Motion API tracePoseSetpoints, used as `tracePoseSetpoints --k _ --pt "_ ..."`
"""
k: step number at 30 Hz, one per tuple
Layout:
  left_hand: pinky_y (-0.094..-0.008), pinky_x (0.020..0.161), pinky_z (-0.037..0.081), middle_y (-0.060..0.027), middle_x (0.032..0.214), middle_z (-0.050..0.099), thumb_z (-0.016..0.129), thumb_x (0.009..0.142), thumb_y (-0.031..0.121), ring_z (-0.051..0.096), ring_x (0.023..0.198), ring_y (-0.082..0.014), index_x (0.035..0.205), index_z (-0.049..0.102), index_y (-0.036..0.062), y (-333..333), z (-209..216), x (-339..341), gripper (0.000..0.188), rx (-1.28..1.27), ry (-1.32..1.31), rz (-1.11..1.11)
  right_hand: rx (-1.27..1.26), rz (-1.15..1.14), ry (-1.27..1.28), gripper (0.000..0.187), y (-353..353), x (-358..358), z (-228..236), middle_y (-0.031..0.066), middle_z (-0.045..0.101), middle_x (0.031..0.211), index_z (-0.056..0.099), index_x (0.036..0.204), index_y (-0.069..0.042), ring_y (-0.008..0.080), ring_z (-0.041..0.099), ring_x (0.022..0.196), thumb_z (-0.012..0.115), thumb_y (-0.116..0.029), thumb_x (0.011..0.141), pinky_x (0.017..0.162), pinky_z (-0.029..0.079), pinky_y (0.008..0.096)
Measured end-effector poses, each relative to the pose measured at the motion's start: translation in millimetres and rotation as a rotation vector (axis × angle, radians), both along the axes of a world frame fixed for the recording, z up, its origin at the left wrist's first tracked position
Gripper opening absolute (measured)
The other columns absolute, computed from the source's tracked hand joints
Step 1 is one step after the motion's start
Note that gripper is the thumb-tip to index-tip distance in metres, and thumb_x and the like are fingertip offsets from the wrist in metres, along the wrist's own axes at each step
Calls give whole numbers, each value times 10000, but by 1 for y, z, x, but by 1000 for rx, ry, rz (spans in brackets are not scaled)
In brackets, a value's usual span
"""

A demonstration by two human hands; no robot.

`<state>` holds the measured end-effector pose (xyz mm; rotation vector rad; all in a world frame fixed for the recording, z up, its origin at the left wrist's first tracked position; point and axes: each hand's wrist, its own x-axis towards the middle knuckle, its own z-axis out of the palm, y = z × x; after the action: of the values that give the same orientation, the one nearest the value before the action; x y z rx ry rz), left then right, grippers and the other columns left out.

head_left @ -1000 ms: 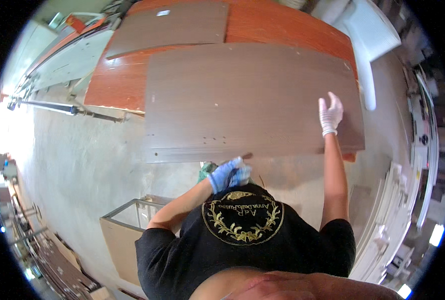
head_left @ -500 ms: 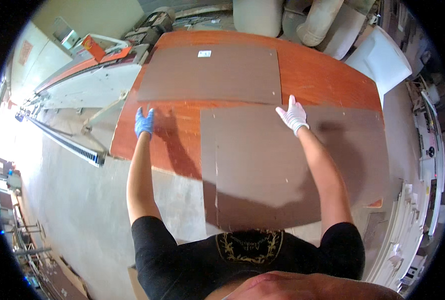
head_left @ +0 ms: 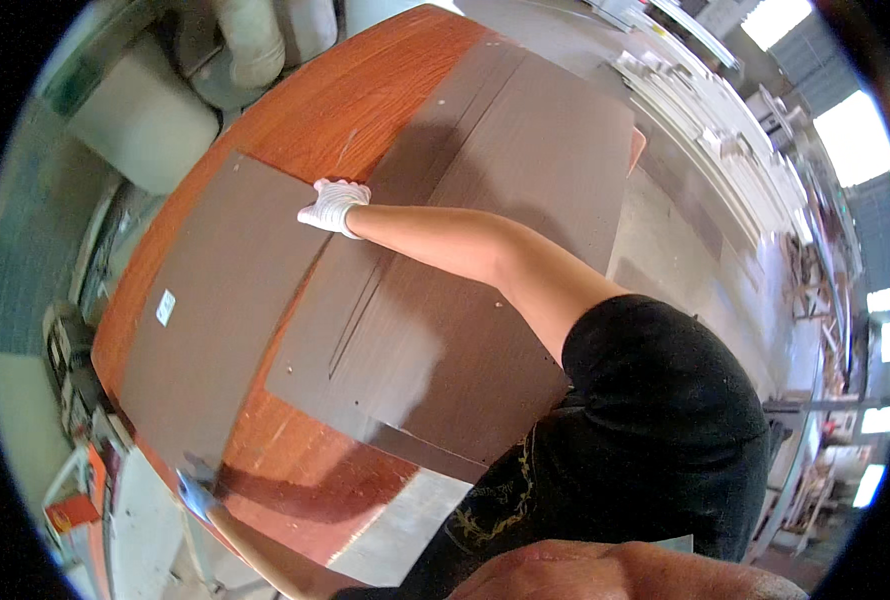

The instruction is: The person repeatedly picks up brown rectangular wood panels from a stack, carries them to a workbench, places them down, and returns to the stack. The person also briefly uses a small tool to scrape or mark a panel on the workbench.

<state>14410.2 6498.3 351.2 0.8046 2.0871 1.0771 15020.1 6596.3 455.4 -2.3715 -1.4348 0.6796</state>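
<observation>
A smaller brown panel [head_left: 215, 290] with a white label [head_left: 166, 307] lies on the reddish-brown wood-grain board [head_left: 305, 130]. My right hand [head_left: 335, 206], in a white glove, is closed on the corner of this panel nearest the larger panel. At its other end, my left hand [head_left: 196, 494] in a blue glove grips the near corner; its fingers are partly lost in blur and shadow. Under my right arm lies a larger brown panel [head_left: 535, 150] with long thin grooves and small holes. A further panel edge shows beneath its near end.
Long white strips [head_left: 705, 140] are stacked on the right. Grey ducting [head_left: 250, 50] and a pale bin-like container [head_left: 150, 115] stand behind the board. An orange-trimmed machine [head_left: 75, 510] is at the lower left.
My view has turned right, so the boards now appear slanted. Both hands, earlier open and held over the boards, have come to the smaller panel's near corners and closed there.
</observation>
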Motion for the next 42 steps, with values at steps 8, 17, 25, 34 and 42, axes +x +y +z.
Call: tracePoseSetpoints --k 8,17,25,34,42 --pt "-303 782 475 -80 1096 556 569 865 310 542 945 -190 1198 513 -7 -80 30 55 463 176 -182 -51 -3 252 300 521 9 128 0 160 578 1109 570 1092 11 269 573 987 550 -425 810 841 455 365" --pt "-321 856 445 -126 1215 500 565 855 241 493 1105 -238 1265 445 26 -289 67 336 478 178 -413 28 8 71 339 725 -197 366 83 201 468 1255 406 1267 44 290 458 1157 614 -441 770 945 399 365" --pt "-413 985 381 -202 1356 338 557 869 308 448 1167 -318 1386 187 33 -385 34 553 692 250 351 503 350 571 -582 633 -210 437 2 191 326 1341 411 1288 -134 390 276 1247 535 -494 782 1003 187 557" --pt "-411 814 447 -75 1131 475 583 847 294 491 1008 -236 1350 203 239 -422 -49 763 633 137 -1123 501 469 858 -389 620 -93 342 -12 169 300 1387 390 1315 -194 311 261 1279 452 -548 810 1031 141 474" --pt "-382 628 479 -88 781 550 669 715 507 557 637 -201 1087 472 138 -322 9 799 560 166 -1126 668 141 897 -375 743 11 265 -16 102 341 1387 337 1345 -187 276 313 1280 399 -664 779 992 291 494"
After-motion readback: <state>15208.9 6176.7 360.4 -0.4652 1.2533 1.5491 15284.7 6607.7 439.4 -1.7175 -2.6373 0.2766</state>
